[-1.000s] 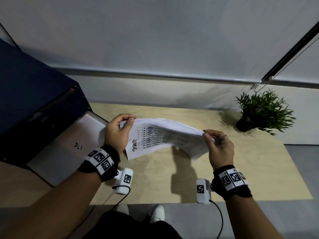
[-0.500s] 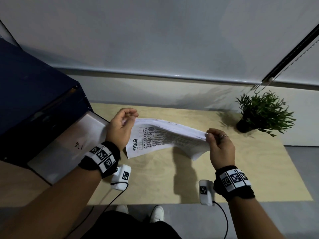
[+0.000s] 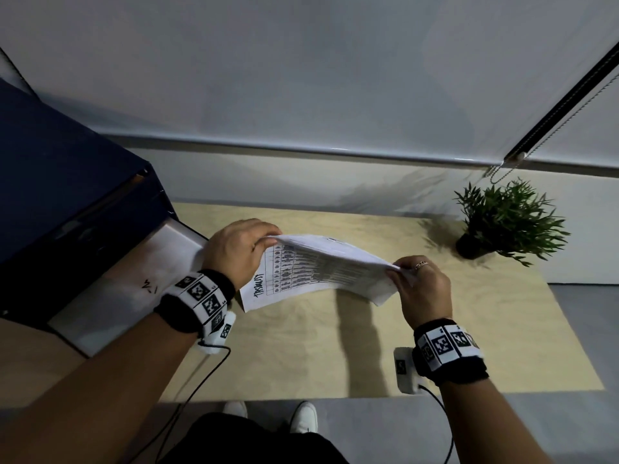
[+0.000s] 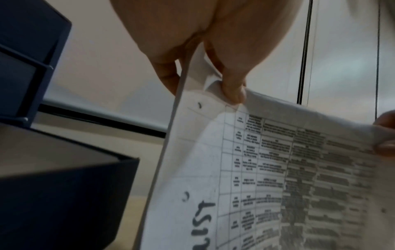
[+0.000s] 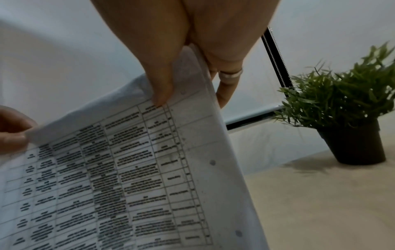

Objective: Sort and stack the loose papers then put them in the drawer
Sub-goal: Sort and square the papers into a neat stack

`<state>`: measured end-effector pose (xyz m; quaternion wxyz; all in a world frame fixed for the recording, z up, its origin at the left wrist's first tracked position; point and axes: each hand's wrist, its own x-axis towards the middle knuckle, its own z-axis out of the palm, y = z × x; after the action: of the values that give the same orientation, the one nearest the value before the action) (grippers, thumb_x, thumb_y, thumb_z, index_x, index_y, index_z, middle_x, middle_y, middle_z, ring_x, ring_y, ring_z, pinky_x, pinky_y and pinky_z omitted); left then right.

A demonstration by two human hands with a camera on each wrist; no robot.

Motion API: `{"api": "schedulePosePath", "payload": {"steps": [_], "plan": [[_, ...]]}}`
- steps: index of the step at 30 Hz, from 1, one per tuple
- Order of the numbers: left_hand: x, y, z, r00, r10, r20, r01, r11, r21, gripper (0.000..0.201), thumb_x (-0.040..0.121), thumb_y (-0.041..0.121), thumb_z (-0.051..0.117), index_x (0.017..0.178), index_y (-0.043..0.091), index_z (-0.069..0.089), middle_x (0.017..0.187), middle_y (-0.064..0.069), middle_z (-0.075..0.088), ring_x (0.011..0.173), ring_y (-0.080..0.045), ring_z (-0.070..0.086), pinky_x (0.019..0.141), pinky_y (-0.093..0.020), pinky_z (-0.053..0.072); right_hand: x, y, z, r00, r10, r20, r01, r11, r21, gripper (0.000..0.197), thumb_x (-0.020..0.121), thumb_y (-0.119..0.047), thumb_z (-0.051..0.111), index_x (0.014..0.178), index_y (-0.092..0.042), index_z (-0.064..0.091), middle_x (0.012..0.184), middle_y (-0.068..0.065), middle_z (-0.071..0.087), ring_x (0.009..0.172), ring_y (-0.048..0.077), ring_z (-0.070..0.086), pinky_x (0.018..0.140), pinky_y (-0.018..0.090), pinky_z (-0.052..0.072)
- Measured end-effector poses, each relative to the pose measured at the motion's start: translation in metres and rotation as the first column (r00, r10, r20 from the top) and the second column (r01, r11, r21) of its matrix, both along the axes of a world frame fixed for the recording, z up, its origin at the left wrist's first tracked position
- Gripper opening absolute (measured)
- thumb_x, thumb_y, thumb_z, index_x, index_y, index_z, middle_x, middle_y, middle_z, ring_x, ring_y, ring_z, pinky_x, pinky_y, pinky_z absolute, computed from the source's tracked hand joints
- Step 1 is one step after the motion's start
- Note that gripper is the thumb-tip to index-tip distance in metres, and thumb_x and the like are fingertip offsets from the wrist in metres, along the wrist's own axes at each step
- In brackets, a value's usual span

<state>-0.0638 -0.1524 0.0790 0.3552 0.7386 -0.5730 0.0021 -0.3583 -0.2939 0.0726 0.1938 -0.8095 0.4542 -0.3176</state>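
So at the far left edge of the table there's a dark blue cabinet with its drawer pulled out, grey bottom showing with a small scribble on it. That's clearly where the stack is headed, and it's sitting open just beside the left hand, so the trip should be short.

Left hand is pinching the left end of the papers, thumb on the printed side and fingers behind. The left wrist view shows that nicely, with the thumb tip pressed down near the top corner. The sheets have a printed grid table and some handwriting along the left margin.

The papers are up in the air over the middle of the table, not touching it, stretched between both hands and sagging a bit. My guess is holding both short ends like this keeps the sheets together and lets the person square the edges before sliding them in. In the head view some sheet edges look fanned out near the right end, so I'd say the stack isn't fully aligned.

Right hand grips the right end the same way, thumb over the print, ringed finger behind.

Over by the far right corner there's a small potted plant, well apart from everything.
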Motion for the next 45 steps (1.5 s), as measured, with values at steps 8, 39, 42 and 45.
{"api": "schedulePosePath", "payload": {"steps": [8, 39, 42, 45], "plan": [[0.004, -0.004, 0.010, 0.999, -0.023, 0.033, 0.013, 0.962, 0.274, 0.014, 0.091, 0.029, 0.064, 0.104, 0.031, 0.060, 0.103, 0.014, 0.067, 0.093, -0.015, 0.061, 0.077, -0.033, 0.051, 0.000, 0.001, 0.001, 0.999, 0.022, 0.035, -0.026, 0.995, 0.101, 0.024, 0.078, -0.004, 0.074, 0.083, -0.024, 0.063, 0.085, -0.002, 0.066, 0.077, 0.013, 0.060, 0.072, -0.002, 0.037], [-0.034, -0.002, -0.147, 0.779, 0.451, -0.436, -0.100, 0.775, 0.623, 0.086, 0.086, 0.031, 0.068, 0.152, 0.021, 0.013, 0.154, -0.004, 0.036, 0.132, -0.027, 0.048, 0.110, -0.040, 0.040, -0.032, -0.022, -0.110, 0.872, -0.410, -0.268, 0.472, 0.559, 0.682, 0.054, 0.090, -0.018, 0.061, 0.137, 0.002, 0.042, 0.129, 0.022, 0.059, 0.119, 0.036, 0.056, 0.099, 0.038, 0.043], [-0.036, 0.002, -0.163, 0.782, 0.488, -0.388, -0.075, 0.691, 0.719, 0.069, 0.087, 0.049, 0.054, 0.143, 0.023, 0.024, 0.143, -0.007, 0.051, 0.120, -0.033, 0.057, 0.101, -0.042, 0.047, -0.039, 0.001, -0.116, 0.873, -0.356, -0.334, 0.487, 0.583, 0.650, 0.030, 0.090, -0.011, 0.055, 0.115, 0.006, 0.057, 0.119, 0.026, 0.062, 0.106, 0.037, 0.059, 0.082, 0.034, 0.043], [-0.038, -0.001, -0.164, 0.771, 0.489, -0.408, -0.081, 0.711, 0.698, 0.049, 0.086, 0.045, 0.059, 0.127, 0.020, 0.049, 0.120, -0.004, 0.066, 0.100, -0.031, 0.066, 0.088, -0.038, 0.054, -0.041, 0.008, -0.118, 0.889, -0.373, -0.267, 0.447, 0.574, 0.686, 0.035, 0.088, -0.009, 0.057, 0.121, 0.002, 0.057, 0.114, 0.022, 0.065, 0.095, 0.032, 0.060, 0.079, 0.031, 0.042]]}}
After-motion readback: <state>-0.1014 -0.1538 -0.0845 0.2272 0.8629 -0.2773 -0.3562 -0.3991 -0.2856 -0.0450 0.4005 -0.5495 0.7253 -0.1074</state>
